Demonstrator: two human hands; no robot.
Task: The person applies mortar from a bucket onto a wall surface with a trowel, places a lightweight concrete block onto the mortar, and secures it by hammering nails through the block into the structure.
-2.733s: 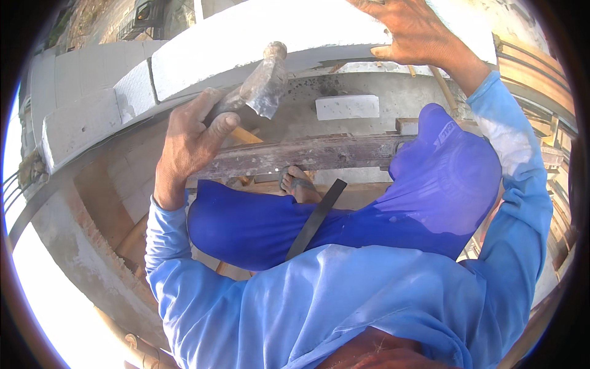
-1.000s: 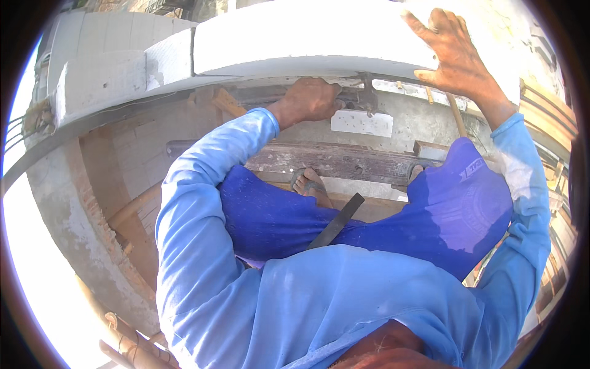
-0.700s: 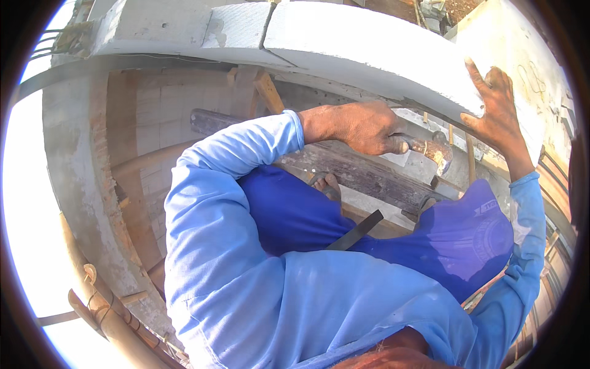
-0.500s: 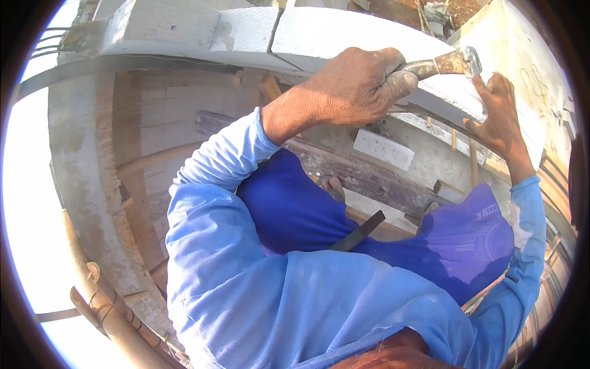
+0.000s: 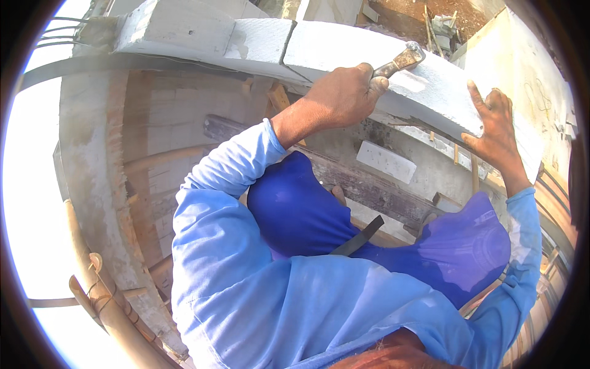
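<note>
My left hand (image 5: 340, 98) is wrapped around the handle of a hammer (image 5: 405, 59), whose whitish, mortar-stained head is over the top of a white lightweight block (image 5: 350, 46) in the wall course. To the right, my right hand (image 5: 493, 126) lies on the far-right part of that course, thumb and forefinger spread, holding nothing. A narrow dark joint parts the long block from the neighbouring block (image 5: 258, 40) on the left. A pale smeared patch shows on the block surface just below the hammer head.
Below the wall lie a dark wooden plank (image 5: 381, 194) and a loose white block (image 5: 386, 162). Bamboo poles (image 5: 110, 307) tied together stand at lower left. Steel bars (image 5: 58, 31) stick out at upper left. A pale wall (image 5: 522, 80) rises at the right.
My left hand has drawn the hammer leftward, away from my right hand. The hammer head was beside my right fingertips before. My right hand stays at nearly the same spot on the block.
</note>
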